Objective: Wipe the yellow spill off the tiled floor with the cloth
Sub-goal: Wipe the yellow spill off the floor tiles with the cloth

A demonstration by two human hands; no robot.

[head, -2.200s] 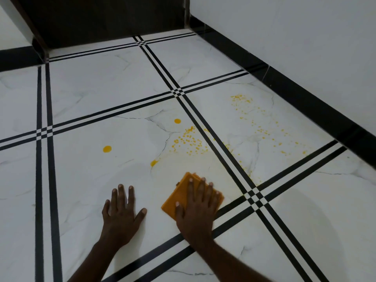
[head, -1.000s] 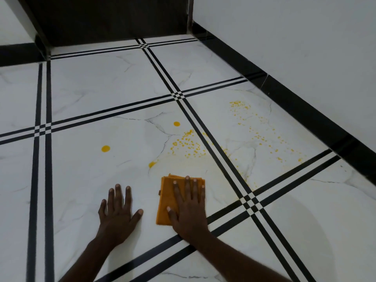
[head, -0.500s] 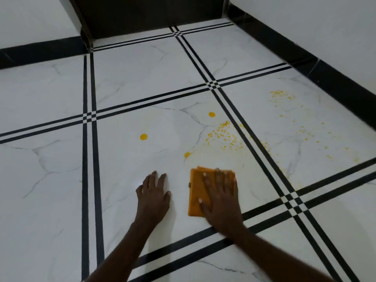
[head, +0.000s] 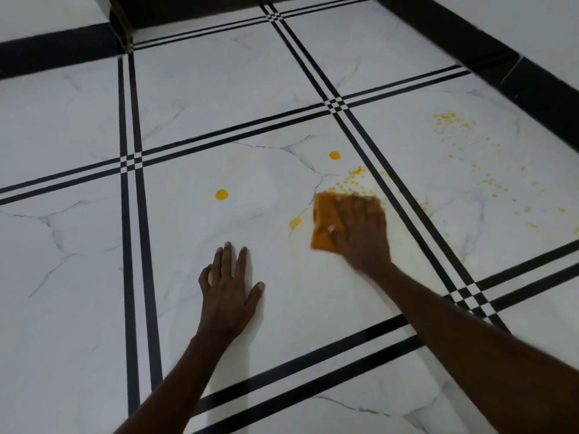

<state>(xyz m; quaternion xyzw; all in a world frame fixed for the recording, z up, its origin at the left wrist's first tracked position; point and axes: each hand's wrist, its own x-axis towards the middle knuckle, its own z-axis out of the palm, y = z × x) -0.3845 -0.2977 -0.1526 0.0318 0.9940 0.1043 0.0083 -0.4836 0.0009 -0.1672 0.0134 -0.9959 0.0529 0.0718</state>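
Observation:
An orange folded cloth [head: 324, 222] lies flat on the white marble floor tile [head: 188, 233]. My right hand [head: 360, 233] presses down on it with straight fingers, blurred by motion. The cloth's far edge reaches a cluster of small yellow drops [head: 352, 180]. A yellow smear [head: 295, 221] sits just left of the cloth. Two round yellow spots lie farther off, one [head: 221, 194] to the left and one [head: 334, 155] beyond the cloth. More yellow specks [head: 470, 158] scatter over the right tile. My left hand [head: 228, 292] rests flat on the floor, fingers spread.
Black double stripes [head: 131, 214] cross the floor between tiles. A black skirting [head: 517, 76] runs along the white wall on the right. A dark wooden door frame [head: 122, 20] stands at the far left corner.
My right hand has slid the cloth forward into the near edge of the yellow drops. The camera has moved closer and turned left. My left hand has stayed planted on the tile.

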